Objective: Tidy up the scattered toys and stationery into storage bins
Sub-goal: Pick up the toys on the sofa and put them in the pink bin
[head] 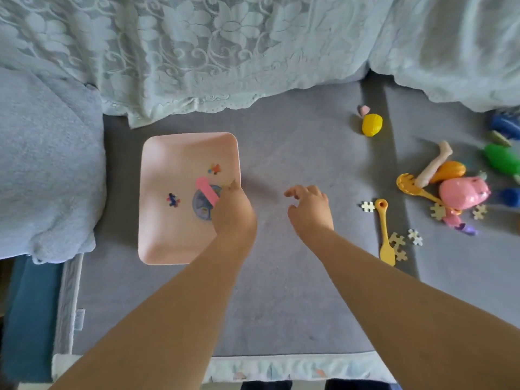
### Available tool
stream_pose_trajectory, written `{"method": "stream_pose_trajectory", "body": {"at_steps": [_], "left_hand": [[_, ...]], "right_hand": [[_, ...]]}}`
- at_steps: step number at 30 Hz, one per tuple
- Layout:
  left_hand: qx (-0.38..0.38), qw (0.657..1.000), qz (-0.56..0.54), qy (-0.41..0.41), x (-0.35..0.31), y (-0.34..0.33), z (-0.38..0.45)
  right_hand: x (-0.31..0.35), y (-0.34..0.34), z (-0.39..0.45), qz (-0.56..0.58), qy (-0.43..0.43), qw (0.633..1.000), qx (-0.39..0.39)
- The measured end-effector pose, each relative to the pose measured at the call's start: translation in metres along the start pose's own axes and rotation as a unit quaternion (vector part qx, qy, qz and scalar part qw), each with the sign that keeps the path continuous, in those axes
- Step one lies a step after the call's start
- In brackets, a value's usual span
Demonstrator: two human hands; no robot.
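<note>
We see a grey mat (281, 291) spread below a lace bedcover (197, 52), and on it a pink bin (168, 153) holding 2 coloured puzzle pieces, a round blue toy (201, 204) and a pink stick (206, 190) lying across that toy. Our left hand (233, 212) reaches over the bin's right rim with fingers curled down at the stick; whether it grips it we cannot tell. Our right hand (309, 206) hovers over bare mat, fingers loosely spread, holding nothing. To the right lie scattered toys: a pink pig (464, 195), a yellow lemon (371, 124), a yellow spoon (385, 235) and pale puzzle pieces (398, 244).
</note>
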State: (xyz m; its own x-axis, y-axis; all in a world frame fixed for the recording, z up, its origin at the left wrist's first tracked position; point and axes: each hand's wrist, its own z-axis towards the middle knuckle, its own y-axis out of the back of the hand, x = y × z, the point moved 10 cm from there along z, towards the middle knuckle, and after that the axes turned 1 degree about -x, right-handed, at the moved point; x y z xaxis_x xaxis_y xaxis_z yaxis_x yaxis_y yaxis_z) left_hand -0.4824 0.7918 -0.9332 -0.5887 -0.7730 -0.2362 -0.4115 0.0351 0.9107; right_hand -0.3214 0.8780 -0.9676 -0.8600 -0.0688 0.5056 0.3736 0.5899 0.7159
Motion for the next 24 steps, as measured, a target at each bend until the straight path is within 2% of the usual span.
{"method": "stream_pose_trajectory", "body": {"at_steps": [5,10,13,14,15,17,19,20,22,24], "left_hand": [[0.021,0.997,-0.004,-0.073,-0.078,-0.028,-0.032],[0.040,0.996,0.044,-0.060,-0.145,-0.065,-0.059],[0.044,0.997,0.003,-0.063,-0.179,-0.084,-0.070],[0.038,0.997,0.021,-0.064,-0.184,-0.089,-0.073],[0.012,0.996,0.046,-0.070,-0.191,-0.090,-0.075],[-0.086,0.993,0.037,-0.067,-0.202,-0.071,-0.076],[-0.175,0.975,0.054,-0.127,-0.224,-0.058,-0.085],[-0.184,0.964,0.052,-0.183,-0.240,-0.060,-0.091],[-0.138,0.950,0.046,-0.275,-0.267,-0.071,-0.101],[-0.019,0.960,0.051,-0.274,-0.277,-0.098,-0.097]], "right_hand": [[-0.068,0.026,-0.004,-0.031,-0.042,0.999,0.002],[-0.122,0.066,-0.007,-0.038,-0.058,0.997,-0.024],[-0.158,0.096,-0.007,-0.035,-0.089,0.994,-0.047],[-0.170,0.104,-0.006,-0.035,-0.100,0.993,-0.055],[-0.182,0.111,-0.005,-0.032,-0.113,0.992,-0.054],[-0.198,0.114,-0.002,-0.056,-0.131,0.990,-0.022],[-0.205,0.108,0.002,-0.109,-0.127,0.985,0.031],[-0.205,0.105,0.003,-0.127,-0.120,0.983,0.049],[-0.201,0.101,0.005,-0.153,-0.109,0.980,0.066],[-0.200,0.097,0.005,-0.162,-0.117,0.977,0.073]]}}
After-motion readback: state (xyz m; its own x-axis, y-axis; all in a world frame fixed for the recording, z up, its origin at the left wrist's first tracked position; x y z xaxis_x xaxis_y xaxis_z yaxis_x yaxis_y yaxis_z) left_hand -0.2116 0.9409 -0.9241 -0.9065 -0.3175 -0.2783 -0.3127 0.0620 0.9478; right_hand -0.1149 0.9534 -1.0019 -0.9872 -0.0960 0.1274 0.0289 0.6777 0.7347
